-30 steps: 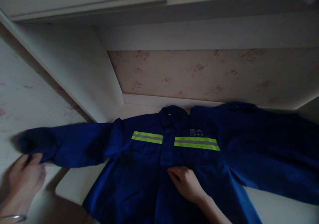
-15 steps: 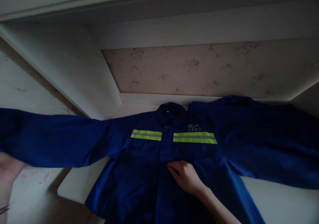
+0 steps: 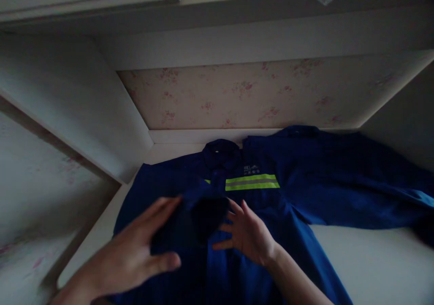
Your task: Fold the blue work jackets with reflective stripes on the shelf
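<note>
A blue jacket [image 3: 298, 183] lies spread face up on the white worktop [image 3: 373, 264], collar at the far side by the wall. Its left sleeve [image 3: 203, 208] is folded across the chest. The left hand [image 3: 135, 255] hovers over that sleeve, fingers apart. The right hand [image 3: 247, 235], fingers spread, touches the cuff just beside it.

Under my hands I see a blue jacket [image 3: 305, 178] of matt woven cloth, its yellow-and-grey stripe [image 3: 252, 182] shinier. At lower right the white tabletop [image 3: 373, 264] looks smooth and matt. Across the middle, floral wallpaper [image 3: 237, 97] looks like matt paper.
</note>
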`<state>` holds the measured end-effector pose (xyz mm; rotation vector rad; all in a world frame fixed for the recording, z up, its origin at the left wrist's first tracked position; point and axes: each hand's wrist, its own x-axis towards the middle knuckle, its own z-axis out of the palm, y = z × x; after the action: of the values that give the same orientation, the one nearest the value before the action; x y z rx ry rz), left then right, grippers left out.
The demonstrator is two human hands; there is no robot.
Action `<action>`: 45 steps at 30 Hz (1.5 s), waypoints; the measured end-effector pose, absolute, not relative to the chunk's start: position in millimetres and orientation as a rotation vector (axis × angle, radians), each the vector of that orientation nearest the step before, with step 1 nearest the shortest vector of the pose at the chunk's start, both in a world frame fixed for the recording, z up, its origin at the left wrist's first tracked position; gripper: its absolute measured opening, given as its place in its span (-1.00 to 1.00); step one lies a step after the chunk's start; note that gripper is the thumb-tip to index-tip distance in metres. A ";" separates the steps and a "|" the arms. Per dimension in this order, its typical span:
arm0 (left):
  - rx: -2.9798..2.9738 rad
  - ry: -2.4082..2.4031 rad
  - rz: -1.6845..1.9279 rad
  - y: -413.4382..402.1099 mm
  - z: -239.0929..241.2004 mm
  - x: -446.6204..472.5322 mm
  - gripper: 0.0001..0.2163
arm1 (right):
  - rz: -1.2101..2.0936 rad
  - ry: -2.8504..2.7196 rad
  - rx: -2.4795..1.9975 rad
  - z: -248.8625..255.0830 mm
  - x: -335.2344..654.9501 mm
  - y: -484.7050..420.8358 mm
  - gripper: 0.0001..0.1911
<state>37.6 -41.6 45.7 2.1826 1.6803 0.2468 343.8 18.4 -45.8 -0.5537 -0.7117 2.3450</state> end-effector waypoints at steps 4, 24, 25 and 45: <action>2.096 1.232 0.039 -31.0 26.7 94.7 -0.22 | 2.329 -0.742 -0.690 -52.8 362.1 -1.3 -0.15; 2.200 2.167 0.001 63.0 -111.6 12.8 -0.38 | 1.655 -1.532 -1.507 -96.9 451.0 -80.4 -0.46; 2.214 2.187 0.002 62.7 -108.4 15.6 -0.38 | 1.416 -1.581 -1.532 -91.0 450.9 -76.7 -0.47; 2.250 2.245 -0.038 68.4 -121.7 34.8 -0.40 | 1.448 -2.411 -0.994 -75.6 396.9 -53.4 -0.46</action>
<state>34.8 68.4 -121.7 2.2502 2.2452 -0.0377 396.9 -53.4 -75.6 -0.9938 -2.4110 1.4482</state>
